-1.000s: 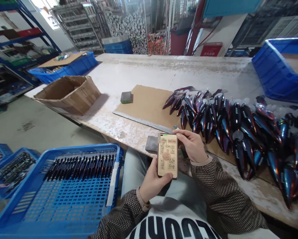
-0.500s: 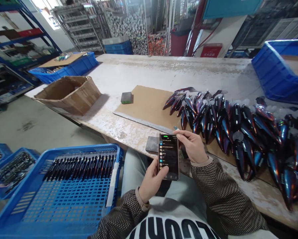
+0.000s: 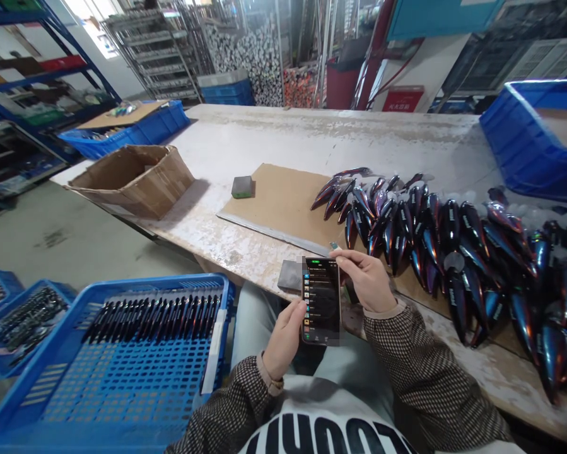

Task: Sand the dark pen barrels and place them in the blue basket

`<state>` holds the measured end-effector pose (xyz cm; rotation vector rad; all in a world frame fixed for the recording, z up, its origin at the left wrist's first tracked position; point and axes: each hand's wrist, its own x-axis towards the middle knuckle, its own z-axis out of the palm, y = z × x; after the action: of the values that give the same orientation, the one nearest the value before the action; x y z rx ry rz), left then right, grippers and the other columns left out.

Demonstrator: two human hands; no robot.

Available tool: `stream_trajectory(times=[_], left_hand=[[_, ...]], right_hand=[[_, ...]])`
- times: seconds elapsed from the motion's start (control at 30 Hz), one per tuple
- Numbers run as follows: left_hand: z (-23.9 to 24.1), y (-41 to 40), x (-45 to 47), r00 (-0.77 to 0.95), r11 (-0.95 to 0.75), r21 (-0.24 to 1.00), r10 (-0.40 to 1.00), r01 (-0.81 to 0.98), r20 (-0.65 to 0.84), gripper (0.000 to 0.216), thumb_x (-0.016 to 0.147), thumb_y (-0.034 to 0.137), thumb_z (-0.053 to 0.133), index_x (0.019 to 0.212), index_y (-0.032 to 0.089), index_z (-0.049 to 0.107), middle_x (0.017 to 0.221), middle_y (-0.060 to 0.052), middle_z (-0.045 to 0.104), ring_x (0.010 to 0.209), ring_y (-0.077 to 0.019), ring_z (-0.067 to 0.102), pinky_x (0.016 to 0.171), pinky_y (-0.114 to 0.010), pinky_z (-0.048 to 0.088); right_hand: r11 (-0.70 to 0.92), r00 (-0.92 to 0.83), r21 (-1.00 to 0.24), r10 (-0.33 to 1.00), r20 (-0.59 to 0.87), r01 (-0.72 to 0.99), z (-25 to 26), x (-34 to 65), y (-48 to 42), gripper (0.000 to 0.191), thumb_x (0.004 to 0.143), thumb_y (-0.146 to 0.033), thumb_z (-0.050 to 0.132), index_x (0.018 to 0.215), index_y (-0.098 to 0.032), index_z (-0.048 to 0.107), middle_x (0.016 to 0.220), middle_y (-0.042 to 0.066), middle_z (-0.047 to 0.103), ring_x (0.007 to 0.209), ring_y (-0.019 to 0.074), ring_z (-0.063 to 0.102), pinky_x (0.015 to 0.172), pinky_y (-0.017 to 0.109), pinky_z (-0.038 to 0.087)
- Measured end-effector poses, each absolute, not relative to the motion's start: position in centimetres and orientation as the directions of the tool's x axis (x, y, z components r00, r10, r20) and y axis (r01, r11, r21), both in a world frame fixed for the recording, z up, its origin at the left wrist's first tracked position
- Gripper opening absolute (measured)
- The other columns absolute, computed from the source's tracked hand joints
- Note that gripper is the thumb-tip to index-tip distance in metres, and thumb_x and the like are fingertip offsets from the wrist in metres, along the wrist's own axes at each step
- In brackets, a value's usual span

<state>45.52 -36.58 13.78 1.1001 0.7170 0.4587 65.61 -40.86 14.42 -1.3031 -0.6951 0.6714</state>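
My left hand (image 3: 287, 337) is closed on the left edge of a smartphone (image 3: 321, 309), the thumb at the side of its lit screen. The phone is tilted up over my lap and shows a dark list with small icons. At its upper right corner, my right hand (image 3: 366, 277) pinches a small thing with a pale, teal-tinted tip (image 3: 333, 246), too small to name. To the right of this hand lie many dark, glossy fishing lures (image 3: 427, 236) in a pile. A grey block (image 3: 289, 275) rests on the table edge just behind the phone.
A blue crate (image 3: 122, 384) at my left holds a row of lures. On the table (image 3: 274, 135) are a cardboard sheet (image 3: 283, 198), another grey block (image 3: 242, 186), an open cardboard box (image 3: 155, 189) and a blue bin (image 3: 524, 135). Smaller blue baskets (image 3: 65, 293) stand at far left.
My left thumb has moved off the screen to the phone's left edge. The list on the screen has shifted. My right hand stays nearly where it was.
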Motion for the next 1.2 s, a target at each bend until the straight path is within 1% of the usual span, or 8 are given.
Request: stream_trajectory(times=[0.33,0.47,0.67,0.83,0.9,1.07,1.13,1.2], left_hand=[[14.5,-36.4,46.1,0.655,0.42,0.907,0.688,-0.009,-0.312,0.043,0.086,0.057,0.065,0.102,0.017,0.072,0.105,-0.005,0.072,0.1,-0.0212,0.062,0.096,-0.032,0.047],[14.8,-36.2,46.2,0.643,0.427,0.904,0.687,0.019,-0.338,0.045,0.084,0.06,0.066,0.098,0.017,0.071,0.098,-0.004,0.071,0.094,-0.0199,0.061,0.087,-0.029,0.049],[15.3,-35.8,46.4,0.647,0.414,0.91,0.692,0.006,-0.319,0.046,0.085,0.059,0.065,0.102,0.017,0.071,0.101,-0.005,0.07,0.095,-0.0192,0.061,0.086,-0.028,0.049],[16.0,-35.2,47.0,0.613,0.432,0.902,0.711,0.005,-0.344,0.046,0.082,0.059,0.068,0.103,0.018,0.068,0.087,-0.002,0.069,0.078,-0.0159,0.062,0.068,-0.024,0.05],[16.2,-34.9,47.3,0.6,0.435,0.9,0.718,0.01,-0.353,0.044,0.082,0.058,0.069,0.101,0.018,0.066,0.084,-0.001,0.068,0.072,-0.0142,0.061,0.064,-0.023,0.049],[16.3,-34.0,48.3,0.592,0.403,0.915,0.74,-0.01,-0.32,0.039,0.077,0.053,0.075,0.088,0.018,0.062,0.075,0.002,0.064,0.065,-0.0111,0.058,0.065,-0.022,0.047],[16.3,-33.8,48.7,0.607,0.378,0.926,0.739,-0.013,-0.293,0.038,0.078,0.053,0.075,0.087,0.018,0.062,0.076,0.001,0.065,0.069,-0.0132,0.06,0.068,-0.024,0.048],[16.3,-33.6,49.1,0.618,0.336,0.942,0.742,-0.008,-0.26,0.039,0.079,0.053,0.073,0.091,0.016,0.066,0.083,-0.002,0.069,0.076,-0.0162,0.063,0.072,-0.026,0.049]], right_hand=[[0.134,0.608,-0.989,0.791,0.068,-0.063,14.6,65.3,-41.0,0.032,0.082,-0.045,0.074,0.096,-0.016,0.077,0.078,0.005,0.068,0.052,0.0148,0.054,0.044,0.023,0.045],[0.117,0.608,-0.991,0.792,0.056,-0.061,14.7,65.3,-40.9,0.035,0.08,-0.047,0.075,0.095,-0.016,0.077,0.076,0.005,0.068,0.052,0.0152,0.054,0.044,0.023,0.045],[0.127,0.603,-0.99,0.795,0.062,-0.066,14.8,65.2,-40.9,0.034,0.08,-0.047,0.075,0.095,-0.016,0.077,0.073,0.004,0.067,0.051,0.0148,0.054,0.043,0.023,0.046],[0.146,0.577,-0.986,0.813,0.077,-0.074,14.7,65.1,-40.9,0.029,0.082,-0.043,0.074,0.094,-0.017,0.077,0.071,0.004,0.067,0.05,0.0143,0.055,0.043,0.023,0.047],[0.148,0.57,-0.986,0.818,0.08,-0.073,14.6,65.1,-40.9,0.03,0.082,-0.044,0.074,0.094,-0.017,0.077,0.073,0.004,0.067,0.05,0.0145,0.055,0.043,0.023,0.047],[0.122,0.553,-0.992,0.829,0.083,-0.034,14.8,65.0,-41.0,0.033,0.082,-0.048,0.072,0.093,-0.017,0.077,0.069,0.004,0.066,0.05,0.0151,0.055,0.045,0.024,0.048],[0.116,0.551,-0.993,0.83,0.088,-0.016,15.0,64.9,-41.0,0.034,0.082,-0.048,0.071,0.093,-0.017,0.077,0.067,0.003,0.065,0.05,0.0152,0.054,0.045,0.025,0.048],[0.122,0.544,-0.992,0.834,0.096,-0.013,15.1,64.9,-41.0,0.033,0.082,-0.047,0.071,0.093,-0.017,0.077,0.065,0.002,0.063,0.05,0.0152,0.054,0.045,0.025,0.048]])
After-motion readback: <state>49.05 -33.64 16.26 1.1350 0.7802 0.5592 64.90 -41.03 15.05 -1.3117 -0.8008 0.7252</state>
